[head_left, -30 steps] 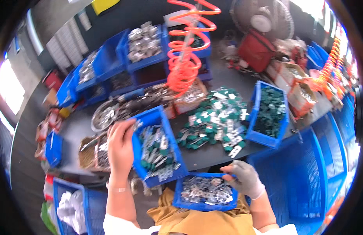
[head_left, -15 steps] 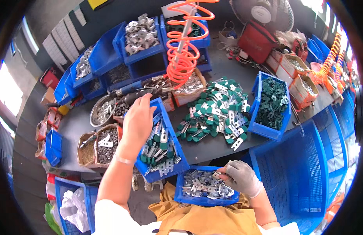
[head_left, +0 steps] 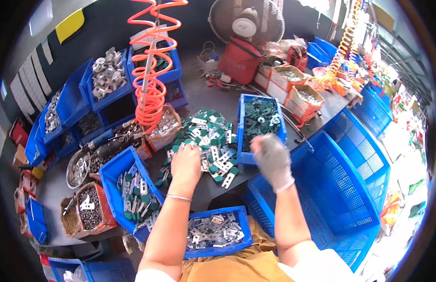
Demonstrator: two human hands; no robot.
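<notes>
My left hand is over the pile of flat silver metal plates with green ends, its bent fingers drawn together at the tips. Whatever those fingertips hold is hidden. Gloved in grey-white, my right hand is at the near edge of a blue bin of dark green clip-like parts. Motion blurs its fingers, so I cannot make out their grip. Close to my body, a blue tray holds small silver metal pieces. Left of my left forearm, a tilted blue bin contains more green-ended plates.
An orange coiled air hose hangs beyond the pile. Stacked blue bins hold metal parts at the back left. Large blue crates stand on the right. A fan and red bag are at the back.
My left hand has left the tilted bin's far edge for the plate pile. The right hand has risen from the near tray to the green-clip bin. The view has swung right.
</notes>
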